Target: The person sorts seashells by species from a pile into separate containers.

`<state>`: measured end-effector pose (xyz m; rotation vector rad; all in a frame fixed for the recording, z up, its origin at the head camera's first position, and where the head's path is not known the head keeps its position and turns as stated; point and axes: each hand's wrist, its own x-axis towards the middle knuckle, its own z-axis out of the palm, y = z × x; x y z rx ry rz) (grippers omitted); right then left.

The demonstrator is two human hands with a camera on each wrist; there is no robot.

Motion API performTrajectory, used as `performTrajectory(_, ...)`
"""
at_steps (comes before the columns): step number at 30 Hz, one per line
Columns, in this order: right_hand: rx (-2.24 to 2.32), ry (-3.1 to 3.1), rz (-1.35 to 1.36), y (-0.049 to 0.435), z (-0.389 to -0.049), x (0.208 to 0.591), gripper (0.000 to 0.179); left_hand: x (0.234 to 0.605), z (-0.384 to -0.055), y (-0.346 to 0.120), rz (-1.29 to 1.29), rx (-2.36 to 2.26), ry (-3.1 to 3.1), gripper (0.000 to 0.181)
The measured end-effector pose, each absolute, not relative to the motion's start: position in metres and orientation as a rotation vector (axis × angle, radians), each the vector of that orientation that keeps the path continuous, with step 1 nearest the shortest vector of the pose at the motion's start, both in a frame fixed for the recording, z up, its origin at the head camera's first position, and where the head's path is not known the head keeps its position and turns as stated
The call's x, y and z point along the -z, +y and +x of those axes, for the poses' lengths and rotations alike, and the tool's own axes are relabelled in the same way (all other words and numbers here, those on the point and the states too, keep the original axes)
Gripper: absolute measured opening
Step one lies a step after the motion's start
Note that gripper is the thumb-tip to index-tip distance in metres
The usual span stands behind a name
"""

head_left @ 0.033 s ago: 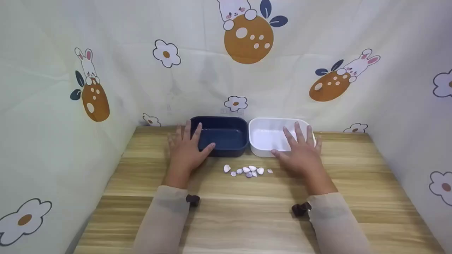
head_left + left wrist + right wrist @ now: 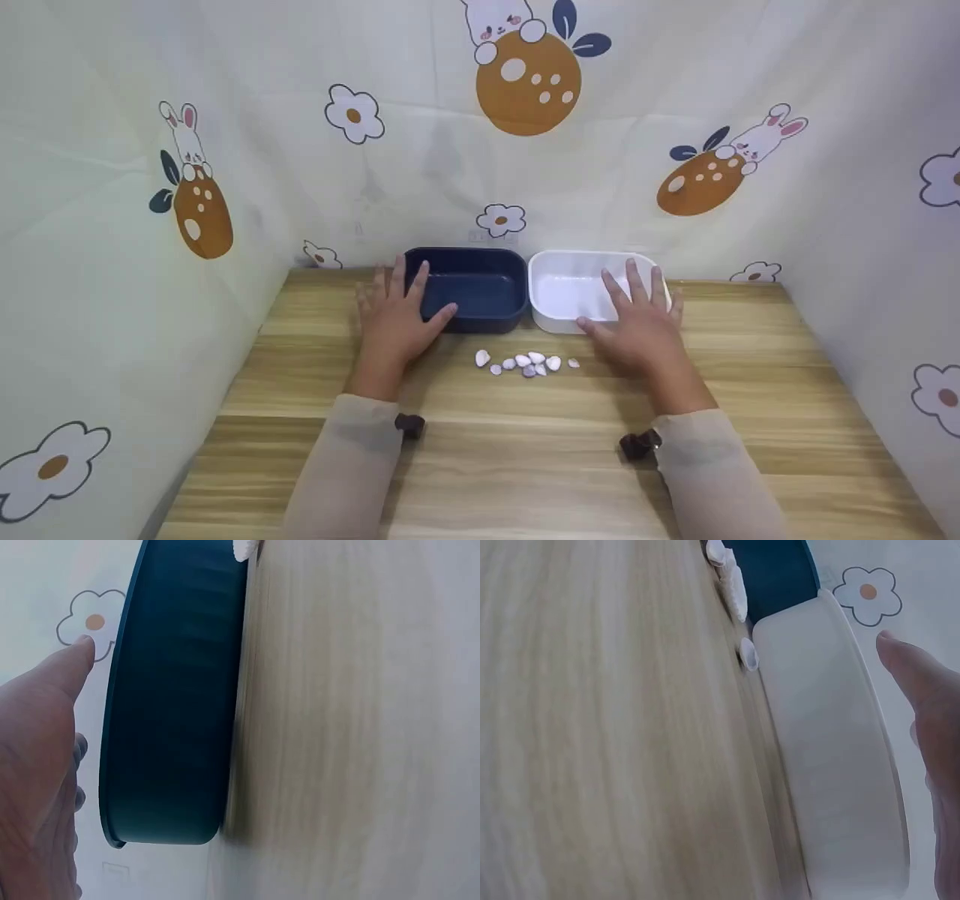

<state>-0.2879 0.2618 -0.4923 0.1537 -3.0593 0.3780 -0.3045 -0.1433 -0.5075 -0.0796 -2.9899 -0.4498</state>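
A dark blue rectangular box [image 2: 484, 324] and a white one [image 2: 556, 324] stand side by side at the back of the table, their insides bare where visible. My left hand [image 2: 394, 322], fingers spread, is over the left end of the blue box and partly covers it. Likewise spread, my right hand [image 2: 643, 330] overlaps the right front corner of the white box. Neither hand holds anything. Several small pale seashells [image 2: 535, 358] lie in a loose row on the wood in front of the boxes. From the right wrist, one shell [image 2: 748, 654] shows close to the white box's corner.
The wood-grain table [image 2: 517, 465] runs back to a pale curtain [image 2: 420, 172] printed with rabbits, oranges and flowers, which encloses the back and both sides. Dark wrist-mounted pieces [image 2: 637, 445] sit at the inner side of each beige sleeve [image 2: 345, 457].
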Motion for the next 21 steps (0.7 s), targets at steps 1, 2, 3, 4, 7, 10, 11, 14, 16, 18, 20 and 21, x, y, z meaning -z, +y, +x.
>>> performTrajectory(1, -0.385, -3.058, 0.153, 0.261, -0.288, 0.492, 0.102, 0.507, -0.304, -0.143, -0.084, 0.464, -2.992, 0.097)
performTrajectory(2, -0.387, -3.057, 0.151, 0.261, -0.287, 0.492, 0.102, 0.507, -0.303, -0.143, -0.086, 0.466, -2.994, 0.096)
performTrajectory(3, -0.391, -3.054, 0.151, 0.26, -0.287, 0.493, 0.102, 0.507, -0.303, -0.143, -0.086, 0.472, -2.995, 0.096)
performTrajectory(4, -0.399, -3.051, 0.154, 0.26, -0.287, 0.493, 0.102, 0.507, -0.303, -0.142, -0.087, 0.469, -2.995, 0.096)
performTrajectory(7, -0.417, -3.05, 0.166, 0.257, -0.286, 0.492, 0.102, 0.507, -0.302, -0.142, -0.088, 0.474, -2.995, 0.097)
performTrajectory(10, -0.432, -3.049, 0.193, 0.254, -0.286, 0.491, 0.103, 0.508, -0.304, -0.143, -0.079, 0.5, -2.994, 0.1)
performTrajectory(11, -0.438, -3.048, 0.204, 0.253, -0.285, 0.491, 0.104, 0.508, -0.305, -0.144, -0.078, 0.538, -2.994, 0.101)
performTrajectory(14, -0.466, -3.045, 0.246, 0.248, -0.285, 0.489, 0.104, 0.508, -0.308, -0.147, -0.067, 0.682, -2.982, 0.103)
performTrajectory(16, -0.492, -3.038, 0.276, 0.245, -0.284, 0.487, 0.103, 0.508, -0.31, -0.15, -0.06, 0.807, -2.961, 0.104)
performTrajectory(18, -0.527, -3.023, 0.304, 0.241, -0.283, 0.485, 0.1, 0.507, -0.312, -0.153, -0.048, 0.958, -2.929, 0.104)
performTrajectory(20, -0.566, -3.003, 0.342, 0.238, -0.281, 0.483, 0.098, 0.507, -0.312, -0.156, -0.035, 1.117, -2.889, 0.105)
performTrajectory(21, -0.587, -2.99, 0.361, 0.237, -0.28, 0.482, 0.096, 0.507, -0.313, -0.158, -0.032, 1.192, -2.87, 0.105)
